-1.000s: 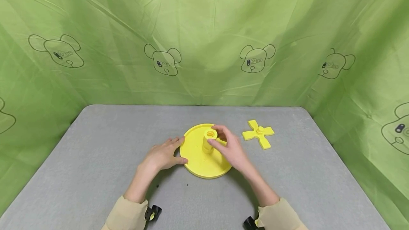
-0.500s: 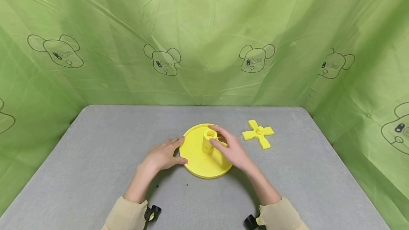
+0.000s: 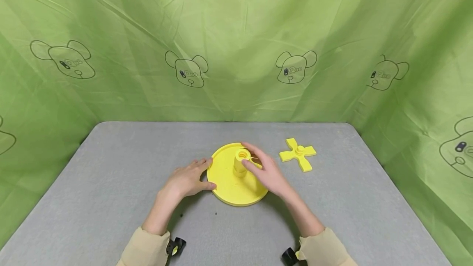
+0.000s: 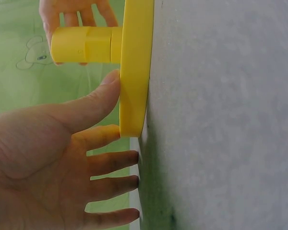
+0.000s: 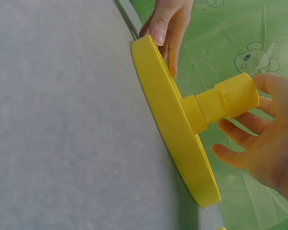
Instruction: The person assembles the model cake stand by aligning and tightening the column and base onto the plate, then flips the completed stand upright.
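Note:
A yellow round disc with a raised rim lies flat on the table. From its middle rises an upright yellow hollow cylinder, stepped, with a narrower lower section and an open hole on top. My left hand rests against the disc's left rim. Its thumb lies on the rim, while the other fingers are spread straight, with tips down by the table in the left wrist view. My right hand holds the cylinder near its top, thumb on the near side and fingers reaching loosely round behind, partly hidden.
To the right of the disc lies a yellow four-armed cross piece with a round stub standing up at its centre. The grey table is enclosed by green cloth at the back and sides.
My right fingers have slid slightly further round the far side of the cylinder and straightened a little. My left hand and the disc have stayed in place.

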Demonstrator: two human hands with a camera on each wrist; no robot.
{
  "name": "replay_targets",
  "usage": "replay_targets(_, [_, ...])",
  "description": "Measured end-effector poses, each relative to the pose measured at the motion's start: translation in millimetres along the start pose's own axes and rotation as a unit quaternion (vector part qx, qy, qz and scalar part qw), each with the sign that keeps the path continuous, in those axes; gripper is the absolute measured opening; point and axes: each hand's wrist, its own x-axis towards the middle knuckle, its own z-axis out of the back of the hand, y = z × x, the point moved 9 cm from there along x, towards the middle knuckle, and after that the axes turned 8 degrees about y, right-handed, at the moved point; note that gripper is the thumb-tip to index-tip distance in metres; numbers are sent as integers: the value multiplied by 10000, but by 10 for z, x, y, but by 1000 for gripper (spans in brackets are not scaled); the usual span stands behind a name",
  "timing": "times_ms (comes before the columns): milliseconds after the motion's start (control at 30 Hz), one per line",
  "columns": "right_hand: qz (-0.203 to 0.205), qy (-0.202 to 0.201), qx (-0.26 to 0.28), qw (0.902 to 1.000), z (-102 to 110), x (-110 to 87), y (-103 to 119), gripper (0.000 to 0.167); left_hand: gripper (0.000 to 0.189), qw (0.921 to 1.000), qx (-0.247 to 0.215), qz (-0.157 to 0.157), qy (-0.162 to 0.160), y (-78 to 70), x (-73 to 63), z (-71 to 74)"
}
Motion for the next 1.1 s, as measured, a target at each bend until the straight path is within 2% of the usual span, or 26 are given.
replay_targets(133, [128,162,99,9997,-3,10,12,48,86,10000,6,26,-3,10,-2,0])
replay_targets(400, [-437,-138,-205,9987,8,-1,-69,45,86,10000,-13,41,20,12,-1,1])
replay_targets(533, [-314,-105,-310,9990,7,-1,-59,52,86,10000,-17,31,21,-3,1,3])
replay_targets(633, [-101,75,-173,9998,0,2,-49,54,85,10000,1,37,20,-1,4,0])
replay_targets(833, [-59,434,11,9990,-23,0,-55,48,85,10000,33,60,37,9,-2,-8])
replay_targets(967, [-217,250,-120,9994,-10,-1,-66,45,86,10000,0,36,44,2,-5,-7])
replay_targets(1100, [-406,0,-275,9988,5,-6,-87,50,85,10000,-14,1,53,-9,-6,-3])
